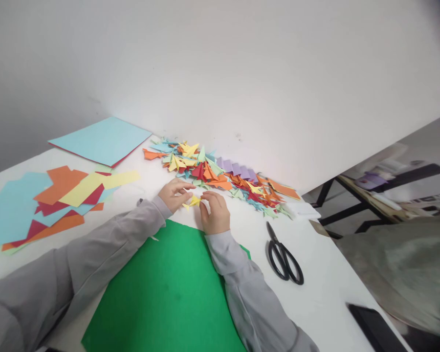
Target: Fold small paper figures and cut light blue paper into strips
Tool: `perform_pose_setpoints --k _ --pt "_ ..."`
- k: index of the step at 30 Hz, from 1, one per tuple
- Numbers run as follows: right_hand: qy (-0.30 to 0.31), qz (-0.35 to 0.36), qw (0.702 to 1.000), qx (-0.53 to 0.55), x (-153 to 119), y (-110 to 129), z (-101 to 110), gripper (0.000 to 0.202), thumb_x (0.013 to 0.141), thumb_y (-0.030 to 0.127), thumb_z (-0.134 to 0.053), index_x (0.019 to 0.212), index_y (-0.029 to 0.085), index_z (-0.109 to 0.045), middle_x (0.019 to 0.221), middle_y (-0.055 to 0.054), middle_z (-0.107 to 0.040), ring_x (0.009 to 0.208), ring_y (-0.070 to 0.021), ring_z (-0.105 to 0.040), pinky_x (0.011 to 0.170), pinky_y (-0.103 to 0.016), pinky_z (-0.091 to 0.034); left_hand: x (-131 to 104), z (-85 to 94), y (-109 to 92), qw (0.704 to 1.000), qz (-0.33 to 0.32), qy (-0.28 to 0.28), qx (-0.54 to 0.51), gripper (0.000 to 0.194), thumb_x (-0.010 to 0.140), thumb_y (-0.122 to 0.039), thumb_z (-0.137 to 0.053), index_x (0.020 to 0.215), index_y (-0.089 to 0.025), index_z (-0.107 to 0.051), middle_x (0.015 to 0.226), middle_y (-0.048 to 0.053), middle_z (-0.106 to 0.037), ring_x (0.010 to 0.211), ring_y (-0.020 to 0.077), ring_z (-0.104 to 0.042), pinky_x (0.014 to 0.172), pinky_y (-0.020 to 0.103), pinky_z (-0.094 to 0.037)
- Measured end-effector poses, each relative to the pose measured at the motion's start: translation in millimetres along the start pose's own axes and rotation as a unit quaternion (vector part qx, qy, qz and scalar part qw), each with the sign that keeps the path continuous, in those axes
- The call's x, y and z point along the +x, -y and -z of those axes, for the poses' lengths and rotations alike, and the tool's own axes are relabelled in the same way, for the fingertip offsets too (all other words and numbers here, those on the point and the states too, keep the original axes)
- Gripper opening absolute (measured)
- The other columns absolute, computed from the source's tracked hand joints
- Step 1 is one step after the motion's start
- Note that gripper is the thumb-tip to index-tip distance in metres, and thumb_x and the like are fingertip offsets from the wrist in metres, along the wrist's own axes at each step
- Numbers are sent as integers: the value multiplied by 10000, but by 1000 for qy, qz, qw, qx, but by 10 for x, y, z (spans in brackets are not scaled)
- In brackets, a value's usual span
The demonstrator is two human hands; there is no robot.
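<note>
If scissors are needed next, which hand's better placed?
Right hand, probably: it's nearer the black-handled scissors, which lie on its side. The left hand would have to reach past it. Both hands are at the small yellow paper piece, though.

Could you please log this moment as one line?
left hand: at small yellow paper; right hand: at same paper; scissors: on table, right of green sheet

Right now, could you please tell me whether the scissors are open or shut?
The scissors are shut: their blades lie together in one narrow point.
</note>
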State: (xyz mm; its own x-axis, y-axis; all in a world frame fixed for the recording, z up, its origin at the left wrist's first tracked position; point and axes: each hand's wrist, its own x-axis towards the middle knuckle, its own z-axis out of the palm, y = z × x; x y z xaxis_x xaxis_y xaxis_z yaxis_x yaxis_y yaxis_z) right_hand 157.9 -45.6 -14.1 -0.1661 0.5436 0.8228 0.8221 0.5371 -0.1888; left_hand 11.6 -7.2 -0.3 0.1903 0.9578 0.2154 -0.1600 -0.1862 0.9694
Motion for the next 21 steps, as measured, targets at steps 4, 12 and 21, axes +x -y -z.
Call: perform_pose_setpoints --k 4,12,21 --pt "3 18 1000 4 9 -46 13 109 812 150 -457 871 193 -538 883 -94 -614 858 -199 -565 749 -364 -495 60 29 24 996 81 -22 -42 152 634 -233 -619 710 -102 -612 485 -13 -516 425 83 -507 410 207 -462" --pt "5 43 999 -23 3 -94 19 125 814 136 -463 891 184 -549 902 -104 -621 865 -200 -571 752 -363 -513 -17 21 -41 998 -64 -8 25 130 575 -172 -642 690 -118 -664 689 5 -536 448 42 -501 385 170 -444" --pt "41 109 992 -44 28 -128 41 146 827 128 -449 902 174 -566 934 -121 -624 899 -199 -571 758 -353 -518 70 115 -102 975 194 96 55 262 639 -337 -657 558 -121 -533 350 -9 -503 263 103 -454 273 202 -359"
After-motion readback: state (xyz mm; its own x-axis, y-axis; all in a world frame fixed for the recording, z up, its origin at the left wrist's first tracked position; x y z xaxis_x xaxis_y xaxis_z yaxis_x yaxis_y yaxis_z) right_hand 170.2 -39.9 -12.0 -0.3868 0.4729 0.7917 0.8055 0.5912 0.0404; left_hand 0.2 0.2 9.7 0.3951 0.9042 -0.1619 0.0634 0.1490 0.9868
